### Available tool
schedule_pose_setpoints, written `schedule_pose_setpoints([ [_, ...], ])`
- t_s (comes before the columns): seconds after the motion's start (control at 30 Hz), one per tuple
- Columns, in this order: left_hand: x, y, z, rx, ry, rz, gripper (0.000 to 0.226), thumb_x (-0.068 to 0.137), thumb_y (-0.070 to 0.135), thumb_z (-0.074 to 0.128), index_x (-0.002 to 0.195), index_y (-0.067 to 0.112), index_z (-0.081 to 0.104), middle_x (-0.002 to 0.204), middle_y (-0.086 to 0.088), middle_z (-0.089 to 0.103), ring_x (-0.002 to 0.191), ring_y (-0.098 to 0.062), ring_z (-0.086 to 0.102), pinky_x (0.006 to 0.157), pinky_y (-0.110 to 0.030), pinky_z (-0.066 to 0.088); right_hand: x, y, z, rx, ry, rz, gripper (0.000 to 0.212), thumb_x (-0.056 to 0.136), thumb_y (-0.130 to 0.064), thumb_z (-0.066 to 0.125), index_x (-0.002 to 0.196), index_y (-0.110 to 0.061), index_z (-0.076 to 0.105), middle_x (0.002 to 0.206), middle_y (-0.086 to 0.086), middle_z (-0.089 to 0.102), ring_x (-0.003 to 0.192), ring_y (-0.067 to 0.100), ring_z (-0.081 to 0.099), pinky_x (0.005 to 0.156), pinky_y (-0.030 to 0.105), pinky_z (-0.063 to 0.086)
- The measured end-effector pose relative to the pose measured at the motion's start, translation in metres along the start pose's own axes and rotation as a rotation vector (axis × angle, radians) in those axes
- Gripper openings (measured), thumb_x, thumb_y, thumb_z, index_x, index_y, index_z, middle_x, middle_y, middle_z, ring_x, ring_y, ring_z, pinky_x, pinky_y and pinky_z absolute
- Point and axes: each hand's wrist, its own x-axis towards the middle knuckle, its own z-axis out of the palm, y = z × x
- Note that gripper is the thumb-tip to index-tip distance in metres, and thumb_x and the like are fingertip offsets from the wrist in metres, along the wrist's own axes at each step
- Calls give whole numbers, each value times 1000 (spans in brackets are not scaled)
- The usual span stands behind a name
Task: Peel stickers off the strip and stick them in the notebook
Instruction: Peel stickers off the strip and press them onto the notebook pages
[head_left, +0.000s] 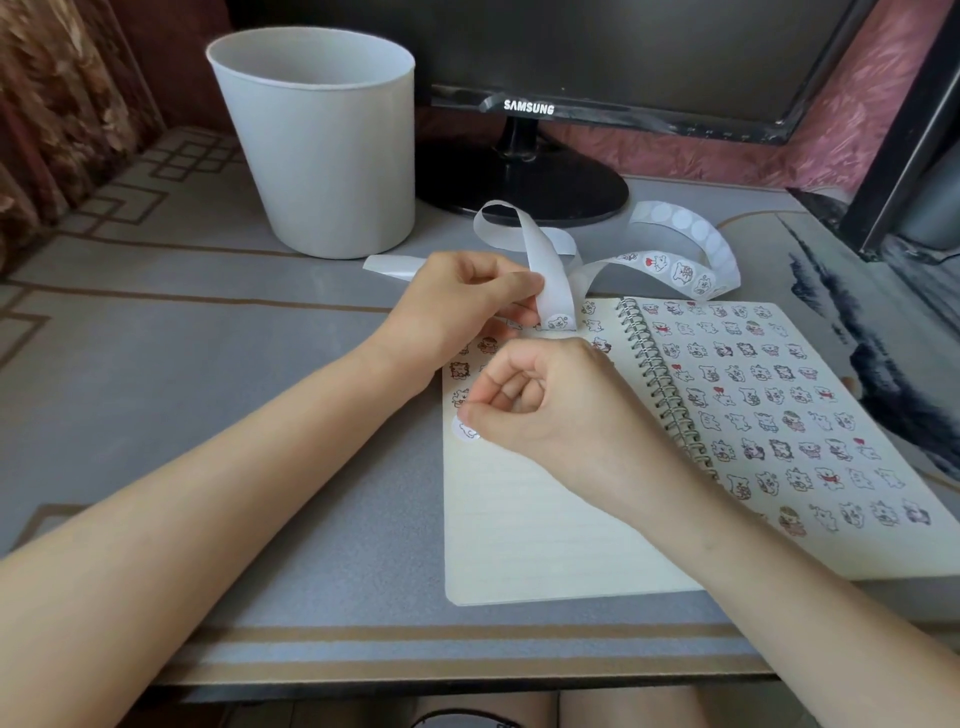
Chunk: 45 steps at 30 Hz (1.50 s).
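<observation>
An open spiral notebook (561, 540) lies on the table, its right page covered with several small cartoon stickers and its left page partly filled. My left hand (457, 306) pinches the white sticker strip (550, 270) above the left page, with one sticker showing at the strip's lower end. The strip loops back toward the monitor, where more stickers sit on it. My right hand (540, 400), fingers curled, presses a round sticker (464, 430) onto the left page near its left edge with the thumb.
A white bucket (322, 145) stands at the back left. A black monitor (571, 57) on a round base (524, 187) stands behind the strip. The table's front edge (467, 670) runs near my arms.
</observation>
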Motion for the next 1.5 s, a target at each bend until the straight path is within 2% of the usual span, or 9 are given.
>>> schedule_pose_setpoints([
  [0.37,0,0,-1,3,-3,5,13,90,11,61,81,3,66,71,-3,66,64,-7,64,57,-17,51,-1,1,-3,-29,-19,11,11,75,-21,75,70,-19,66,49,-18,55,46,-2,49,52,20,38],
  [0.57,0,0,0,16,8,3,15,90,12,62,76,7,65,63,2,66,59,-5,63,55,-14,49,4,5,-7,15,-25,27,11,78,-18,72,73,-22,63,57,-13,54,51,0,48,60,28,44],
  [0.73,0,-1,0,15,14,-3,15,90,13,62,87,-1,67,75,-7,68,63,-7,64,56,-15,50,5,7,-9,60,-10,28,11,79,-15,71,74,-19,63,55,-13,52,50,0,46,58,28,41],
  [0.83,-1,0,0,19,14,-5,14,90,13,62,82,3,67,70,-3,67,60,-5,63,55,-14,48,6,7,-6,48,-2,24,12,76,-22,75,75,-19,63,57,-11,55,51,1,47,58,32,44],
  [1.13,-2,1,0,14,4,4,15,90,12,61,78,5,65,63,1,66,56,-3,62,53,-12,46,5,8,-4,-3,8,6,15,78,-17,72,71,-21,60,49,-14,51,48,2,45,57,30,42],
  [1.3,-2,1,1,-14,10,1,14,91,11,60,87,-1,66,70,-3,67,57,-4,62,53,-13,48,3,5,-12,64,-20,13,13,82,-14,69,74,-22,62,58,-12,53,52,2,46,57,25,40],
  [1.4,-2,2,0,-40,9,4,14,91,11,60,81,4,66,66,1,67,55,-5,63,52,-16,49,4,0,-33,78,60,-19,8,84,-17,68,78,-23,66,71,-10,60,57,4,50,59,19,42],
  [1.43,-1,2,0,-45,8,2,13,91,11,60,82,3,66,67,0,68,57,-6,63,52,-16,50,5,-1,-43,72,117,-35,5,84,-18,68,80,-22,67,73,-10,61,58,4,51,58,14,41],
  [1.5,0,2,0,-42,7,1,14,91,11,60,89,-1,66,77,-8,69,61,-9,63,54,-18,50,9,1,-60,34,214,-60,2,83,-20,68,83,-22,67,77,-11,65,64,7,57,61,15,44],
])
